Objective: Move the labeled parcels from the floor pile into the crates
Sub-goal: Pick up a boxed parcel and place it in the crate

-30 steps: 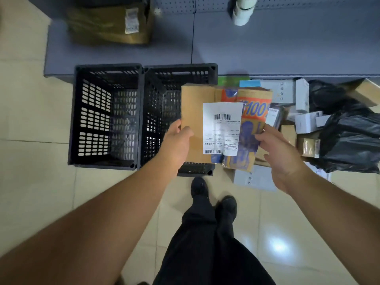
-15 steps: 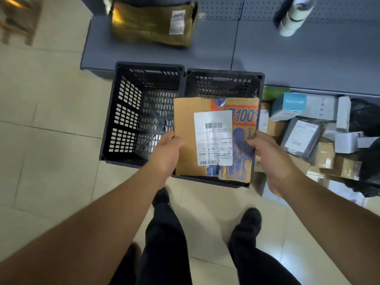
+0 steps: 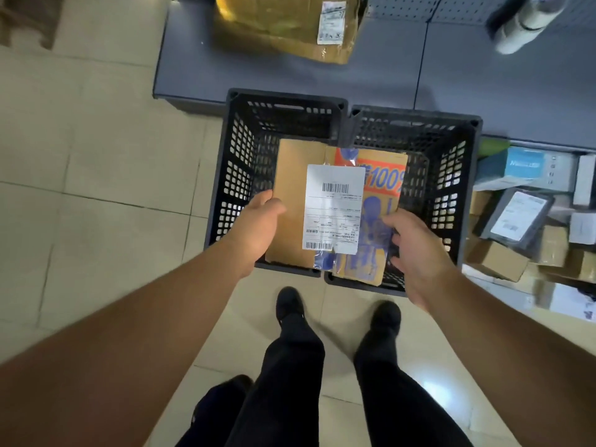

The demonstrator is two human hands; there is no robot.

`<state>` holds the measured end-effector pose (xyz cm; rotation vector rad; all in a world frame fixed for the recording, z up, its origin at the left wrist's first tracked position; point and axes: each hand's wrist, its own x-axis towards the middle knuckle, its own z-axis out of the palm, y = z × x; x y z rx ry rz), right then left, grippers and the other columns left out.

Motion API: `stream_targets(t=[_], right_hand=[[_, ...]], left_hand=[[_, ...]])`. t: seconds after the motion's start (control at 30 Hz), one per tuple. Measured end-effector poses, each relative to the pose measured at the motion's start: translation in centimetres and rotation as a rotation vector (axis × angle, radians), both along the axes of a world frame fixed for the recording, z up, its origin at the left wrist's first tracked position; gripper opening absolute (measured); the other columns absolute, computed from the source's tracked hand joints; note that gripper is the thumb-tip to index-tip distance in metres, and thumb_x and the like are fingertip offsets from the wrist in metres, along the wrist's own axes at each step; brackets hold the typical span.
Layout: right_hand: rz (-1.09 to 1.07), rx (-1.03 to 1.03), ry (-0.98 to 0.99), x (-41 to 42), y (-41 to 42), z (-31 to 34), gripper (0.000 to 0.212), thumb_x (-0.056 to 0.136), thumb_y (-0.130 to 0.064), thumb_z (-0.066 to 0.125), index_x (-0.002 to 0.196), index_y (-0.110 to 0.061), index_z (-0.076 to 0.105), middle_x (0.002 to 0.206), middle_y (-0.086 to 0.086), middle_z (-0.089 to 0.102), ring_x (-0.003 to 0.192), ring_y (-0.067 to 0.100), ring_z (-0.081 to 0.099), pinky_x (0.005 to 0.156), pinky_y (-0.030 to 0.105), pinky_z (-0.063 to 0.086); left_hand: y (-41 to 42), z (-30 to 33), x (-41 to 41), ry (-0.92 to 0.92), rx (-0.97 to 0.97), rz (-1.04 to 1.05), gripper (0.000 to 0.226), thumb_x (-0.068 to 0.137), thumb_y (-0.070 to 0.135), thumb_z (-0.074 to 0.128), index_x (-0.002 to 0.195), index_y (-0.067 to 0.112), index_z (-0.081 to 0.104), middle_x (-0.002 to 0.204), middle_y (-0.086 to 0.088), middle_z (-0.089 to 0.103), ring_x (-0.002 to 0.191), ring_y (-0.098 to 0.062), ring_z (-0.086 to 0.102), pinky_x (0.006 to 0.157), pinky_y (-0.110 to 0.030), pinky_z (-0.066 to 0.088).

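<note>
A flat brown cardboard parcel with orange and blue print carries a white barcode label. I hold it level above two black slatted crates, across the seam between them. My left hand grips its left edge, thumb on top. My right hand holds its lower right edge. The left crate and the right crate stand side by side on the floor; the parcel hides most of their insides. The floor pile of parcels lies to the right of the crates.
A low grey shelf base runs behind the crates, with a large brown labelled parcel and a white roll on it. My legs and black shoes stand just before the crates. Beige tiled floor spreads to the left.
The parcel has travelled left, away from the pile, from over the right crate's right side to over the seam between both crates. Both hands stayed on its edges.
</note>
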<state>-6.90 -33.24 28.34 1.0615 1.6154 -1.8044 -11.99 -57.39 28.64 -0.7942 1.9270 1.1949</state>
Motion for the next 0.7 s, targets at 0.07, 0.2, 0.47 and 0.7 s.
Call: stream_targets(t=[0.07, 0.2, 0.47, 0.7], right_hand=[[0.013, -0.004, -0.011, -0.6, -0.2, -0.3, 0.019, 0.089, -0.033, 0.055, 0.095, -0.025, 0.071, 0.088, -0.012, 0.078, 0.071, 0.0, 0.073, 0.059, 0.024, 0.047], [0.083, -0.029, -0.013, -2.0, -0.3, -1.3, 0.02, 0.092, -0.032, 0.051, 0.096, -0.028, 0.071, 0.085, -0.016, 0.076, 0.071, -0.001, 0.072, 0.05, 0.017, 0.05], [0.146, -0.098, -0.032, -7.9, -2.6, -5.2, 0.021, 0.098, -0.028, 0.051, 0.102, -0.027, 0.072, 0.079, -0.018, 0.077, 0.065, -0.005, 0.07, 0.041, 0.012, 0.047], [0.165, -0.091, -0.044, -12.3, -6.6, -11.3, 0.027, 0.09, -0.038, 0.056, 0.11, -0.025, 0.072, 0.095, -0.015, 0.077, 0.074, 0.001, 0.071, 0.071, 0.031, 0.048]], left_hand=[[-0.2, -0.3, -0.2, -0.003, 0.008, 0.024, 0.068, 0.08, 0.045, 0.046, 0.148, 0.039, 0.046, 0.15, 0.001, 0.051, 0.136, -0.027, 0.047, 0.115, -0.054, 0.036], [-0.8, -1.7, -0.2, -0.02, -0.006, 0.139, 0.053, 0.089, 0.041, 0.047, 0.142, 0.043, 0.052, 0.134, 0.011, 0.06, 0.124, -0.019, 0.054, 0.102, -0.044, 0.045], [-2.6, -5.7, -3.4, 0.022, -0.03, 0.332, 0.036, 0.096, 0.037, 0.052, 0.131, 0.045, 0.055, 0.114, 0.008, 0.066, 0.098, -0.013, 0.061, 0.068, -0.029, 0.045], [-6.3, -12.0, -9.1, 0.082, -0.137, 0.28, 0.045, 0.098, 0.037, 0.052, 0.143, 0.039, 0.047, 0.127, 0.0, 0.059, 0.108, -0.021, 0.057, 0.089, -0.039, 0.049]])
